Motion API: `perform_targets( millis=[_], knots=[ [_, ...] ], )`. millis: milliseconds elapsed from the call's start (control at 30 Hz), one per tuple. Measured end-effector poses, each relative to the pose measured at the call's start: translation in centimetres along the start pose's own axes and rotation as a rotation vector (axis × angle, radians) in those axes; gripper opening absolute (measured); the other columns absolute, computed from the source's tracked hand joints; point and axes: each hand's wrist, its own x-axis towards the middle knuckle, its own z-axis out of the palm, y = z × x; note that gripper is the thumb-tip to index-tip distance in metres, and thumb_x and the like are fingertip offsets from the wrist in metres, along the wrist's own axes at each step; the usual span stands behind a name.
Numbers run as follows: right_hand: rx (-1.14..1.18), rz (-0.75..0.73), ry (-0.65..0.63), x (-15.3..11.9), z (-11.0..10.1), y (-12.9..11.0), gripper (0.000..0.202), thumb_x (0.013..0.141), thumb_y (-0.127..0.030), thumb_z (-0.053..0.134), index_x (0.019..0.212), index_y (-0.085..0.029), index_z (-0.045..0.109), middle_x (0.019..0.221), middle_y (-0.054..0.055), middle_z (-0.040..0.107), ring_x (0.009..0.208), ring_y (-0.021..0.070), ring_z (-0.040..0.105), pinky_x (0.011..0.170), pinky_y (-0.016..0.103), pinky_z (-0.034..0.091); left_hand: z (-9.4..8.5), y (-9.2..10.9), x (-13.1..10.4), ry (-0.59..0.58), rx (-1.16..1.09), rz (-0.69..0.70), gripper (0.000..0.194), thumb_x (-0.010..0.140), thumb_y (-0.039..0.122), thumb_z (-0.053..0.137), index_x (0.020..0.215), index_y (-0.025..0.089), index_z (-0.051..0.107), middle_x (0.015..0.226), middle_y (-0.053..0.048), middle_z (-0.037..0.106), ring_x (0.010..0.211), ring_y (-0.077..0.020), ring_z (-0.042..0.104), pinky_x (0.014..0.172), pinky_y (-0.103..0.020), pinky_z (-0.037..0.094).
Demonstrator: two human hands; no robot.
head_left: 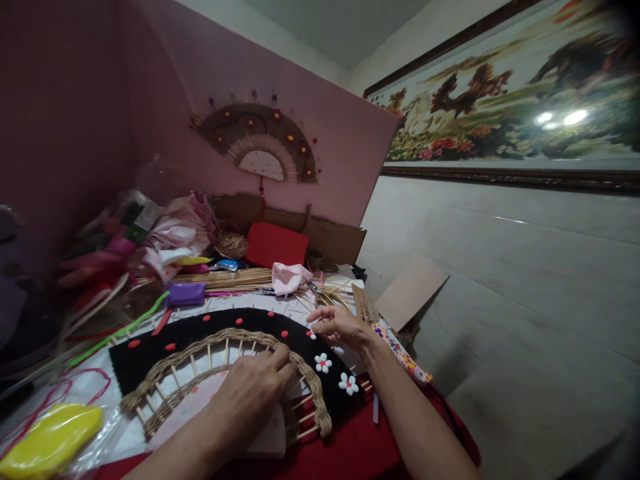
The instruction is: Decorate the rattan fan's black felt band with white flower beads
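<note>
A black fan-shaped panel (193,331) with a braided twine arc (170,360) and wooden sticks lies in front of me. Red dots sit along the black band, and two white flowers with red centres, one of them a white flower (323,363), are at its right end. My left hand (257,387) rests over the twine arc, fingers bent and pressed together; whatever they hold is hidden. My right hand (337,325) is at the band's upper right, thumb and forefinger pinched beside a red dot with white pieces (311,334).
A yellow clay pack (53,440) lies at the lower left, a purple pack (187,294) behind the panel. Bundled sticks, a red box (277,245), scissors and pink cloth stand farther back. A finished fan (250,123) hangs on the pink board.
</note>
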Motion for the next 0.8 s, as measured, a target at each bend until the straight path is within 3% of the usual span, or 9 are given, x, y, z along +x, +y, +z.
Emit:
perform_targets(
  millis=[200, 333, 400, 467, 600, 733, 800],
  knots=[
    [-0.031, -0.016, 0.008, 0.2, 0.0, 0.2, 0.037, 0.056, -0.023, 0.075, 0.089, -0.015, 0.060, 0.062, -0.003, 0.058, 0.047, 0.0051, 0.048, 0.047, 0.018, 0.036, -0.5, 0.3, 0.0, -0.011, 0.007, 0.005, 0.031, 0.080, 0.005, 0.039, 0.102, 0.016, 0.058, 0.100, -0.010, 0.061, 0.075, -0.0212, 0.061, 0.058, -0.032, 0.049],
    [-0.047, -0.025, 0.015, -0.1, 0.2, -0.1, 0.038, 0.057, -0.027, 0.076, 0.089, -0.015, 0.059, 0.062, -0.003, 0.057, 0.046, 0.0048, 0.047, 0.045, 0.018, 0.036, -0.3, 0.1, -0.2, 0.125, -0.119, -0.033, 0.043, 0.078, 0.002, 0.038, 0.113, 0.019, 0.054, 0.102, -0.010, 0.061, 0.078, -0.0216, 0.061, 0.061, -0.032, 0.047],
    [-0.082, -0.053, 0.034, -0.3, 0.5, -0.4, 0.039, 0.061, -0.036, 0.074, 0.089, -0.015, 0.058, 0.066, -0.002, 0.058, 0.047, 0.0055, 0.049, 0.044, 0.018, 0.038, -0.4, -0.1, -0.2, 0.251, -0.266, -0.134, 0.047, 0.078, 0.002, 0.036, 0.118, 0.020, 0.052, 0.092, -0.008, 0.064, 0.074, -0.0194, 0.061, 0.061, -0.031, 0.046],
    [-0.159, -0.102, 0.095, -0.3, 0.9, -0.5, 0.040, 0.065, -0.046, 0.068, 0.088, -0.016, 0.056, 0.073, 0.001, 0.060, 0.049, 0.0065, 0.051, 0.042, 0.018, 0.039, -0.7, -0.2, -0.2, 0.365, -0.482, -0.289, 0.039, 0.081, 0.010, 0.039, 0.115, 0.021, 0.054, 0.080, -0.004, 0.065, 0.069, -0.0174, 0.059, 0.062, -0.029, 0.044],
    [-0.299, -0.174, 0.229, 0.1, 1.3, -0.4, 0.032, 0.072, -0.048, 0.060, 0.080, -0.017, 0.055, 0.075, 0.002, 0.060, 0.047, 0.0086, 0.053, 0.039, 0.020, 0.038, -1.8, -0.5, 0.1, 0.444, -0.922, -0.510, 0.023, 0.082, 0.028, 0.046, 0.102, 0.021, 0.056, 0.077, -0.001, 0.061, 0.069, -0.0154, 0.055, 0.061, -0.026, 0.041],
    [-0.410, -0.259, 0.341, 0.3, 0.7, -0.4, 0.016, 0.072, -0.034, 0.063, 0.072, -0.019, 0.060, 0.068, 0.000, 0.057, 0.053, 0.0107, 0.052, 0.047, 0.021, 0.039, -1.8, -0.9, 0.4, 0.470, -1.195, -0.494, 0.015, 0.076, 0.018, 0.046, 0.090, 0.017, 0.052, 0.079, 0.000, 0.057, 0.070, -0.0132, 0.052, 0.063, -0.026, 0.041],
    [-0.456, -0.331, 0.386, -0.2, 0.7, -0.8, 0.010, 0.073, -0.030, 0.062, 0.072, -0.020, 0.063, 0.072, 0.001, 0.059, 0.061, 0.0125, 0.053, 0.055, 0.023, 0.041, -1.5, -1.1, 0.6, 0.475, -1.354, -0.463, 0.014, 0.078, 0.021, 0.048, 0.091, 0.017, 0.050, 0.084, -0.002, 0.059, 0.072, -0.0134, 0.054, 0.065, -0.027, 0.043]
  ],
)
